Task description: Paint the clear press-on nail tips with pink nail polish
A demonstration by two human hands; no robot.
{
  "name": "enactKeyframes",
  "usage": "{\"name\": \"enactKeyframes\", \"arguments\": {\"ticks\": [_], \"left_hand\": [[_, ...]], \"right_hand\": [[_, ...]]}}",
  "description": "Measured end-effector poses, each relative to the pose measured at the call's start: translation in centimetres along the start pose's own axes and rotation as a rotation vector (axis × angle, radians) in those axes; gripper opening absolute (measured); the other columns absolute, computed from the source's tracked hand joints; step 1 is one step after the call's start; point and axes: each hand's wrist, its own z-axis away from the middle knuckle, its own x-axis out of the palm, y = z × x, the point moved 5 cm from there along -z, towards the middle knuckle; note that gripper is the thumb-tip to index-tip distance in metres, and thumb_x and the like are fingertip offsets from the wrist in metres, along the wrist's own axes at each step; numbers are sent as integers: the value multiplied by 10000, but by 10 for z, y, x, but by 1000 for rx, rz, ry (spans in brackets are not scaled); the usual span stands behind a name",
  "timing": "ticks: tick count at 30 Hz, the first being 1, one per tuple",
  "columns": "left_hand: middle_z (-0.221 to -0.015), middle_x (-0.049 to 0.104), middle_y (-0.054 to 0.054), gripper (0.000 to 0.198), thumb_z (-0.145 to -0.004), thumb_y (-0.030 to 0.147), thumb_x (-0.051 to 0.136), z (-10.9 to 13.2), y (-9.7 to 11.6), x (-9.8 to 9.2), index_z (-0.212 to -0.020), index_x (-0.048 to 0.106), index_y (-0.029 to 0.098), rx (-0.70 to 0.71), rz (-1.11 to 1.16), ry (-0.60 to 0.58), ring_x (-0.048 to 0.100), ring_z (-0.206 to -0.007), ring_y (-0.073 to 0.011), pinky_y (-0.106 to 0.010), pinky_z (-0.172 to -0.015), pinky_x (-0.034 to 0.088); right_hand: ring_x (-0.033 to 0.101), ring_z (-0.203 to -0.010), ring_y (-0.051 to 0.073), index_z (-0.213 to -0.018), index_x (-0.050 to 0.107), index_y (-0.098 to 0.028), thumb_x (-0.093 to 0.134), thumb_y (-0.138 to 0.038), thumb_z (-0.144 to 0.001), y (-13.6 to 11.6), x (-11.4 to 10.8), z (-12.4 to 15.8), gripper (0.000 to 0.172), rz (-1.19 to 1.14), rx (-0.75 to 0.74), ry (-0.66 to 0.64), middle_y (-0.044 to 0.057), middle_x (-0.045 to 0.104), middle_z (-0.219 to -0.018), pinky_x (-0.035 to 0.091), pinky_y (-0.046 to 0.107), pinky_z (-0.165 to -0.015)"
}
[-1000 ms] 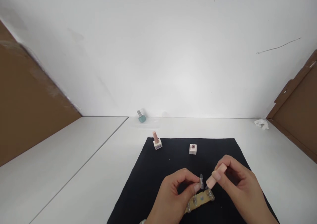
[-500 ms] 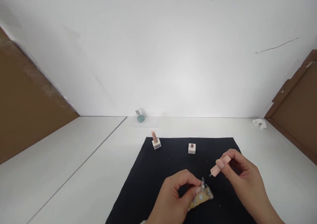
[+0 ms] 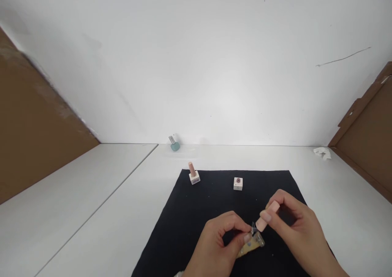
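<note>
Between the thumb and fingertips of my left hand (image 3: 222, 240) is a small clear piece that looks like a false nail tip (image 3: 253, 229). Just below it lies a yellowish card or pad (image 3: 248, 246) with another clear tip (image 3: 260, 239) at its right end; my left hand covers part of the card. My right hand (image 3: 295, 228) pinches a pale pink nail polish cap (image 3: 268, 216), tilted with its brush end down at the clear tip. The brush itself is barely visible. Behind, an uncapped white nail polish bottle (image 3: 238, 184) stands on the black cloth.
A capped nail polish bottle (image 3: 194, 176) stands at the back left of the black cloth (image 3: 183, 220). Farther back, a teal nail polish bottle (image 3: 175, 146) leans by the wall. Crumpled white tissue (image 3: 322, 152) lies at the right. Brown cardboard panels (image 3: 36, 122) flank the white table.
My right hand has moved down and left, bringing the cap's brush end to the clear tip in my left hand. My left hand has barely moved.
</note>
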Motion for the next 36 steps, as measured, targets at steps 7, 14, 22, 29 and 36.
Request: {"name": "enactKeyframes", "arguments": {"ticks": [7, 14, 22, 29, 36], "left_hand": [[-809, 753, -33, 150, -831, 169, 673, 2, -4, 4, -743, 790, 200, 44, -11, -60, 709, -767, -194, -274, -737, 516], [-775, 744, -28, 185, -818, 126, 674, 1, 0, 3, -728, 816, 206, 105, 14, -46, 695, -722, -169, -234, -692, 512], [-795, 758, -17, 210, -822, 80, 693, 3, -3, 3, -739, 823, 223, 139, 24, -58, 710, -729, -157, -209, -698, 526], [-843, 768, -14, 202, -854, 90, 711, 3, -6, 3, -787, 831, 239, 123, 50, -97, 716, -772, -164, -219, -728, 529], [-790, 768, 0, 62, -814, 248, 832, 1, -7, -2, -753, 829, 237, 28, 211, -98, 689, -753, -165, -237, -726, 516]], "right_hand": [[662, -673, 184, -693, 604, -260, 696, -545, -893, 3, -9, -3, 360, -16, 75, 92, -20, 753, -672, 528, 263, -701], [664, -678, 190, -679, 587, -258, 696, -536, -902, 5, -7, -5, 372, 38, 57, 49, -17, 761, -678, 523, 272, -695], [656, -682, 193, -687, 574, -259, 703, -526, -898, 6, -5, -8, 364, 19, 72, -1, -16, 758, -669, 515, 281, -706], [615, -626, 172, -699, 555, -257, 702, -531, -904, 4, -1, -5, 372, -102, 81, -94, -29, 734, -615, 478, 269, -656], [608, -624, 176, -699, 572, -256, 678, -552, -916, 5, -5, -3, 382, -93, 75, 57, -23, 732, -627, 483, 273, -648]]}}
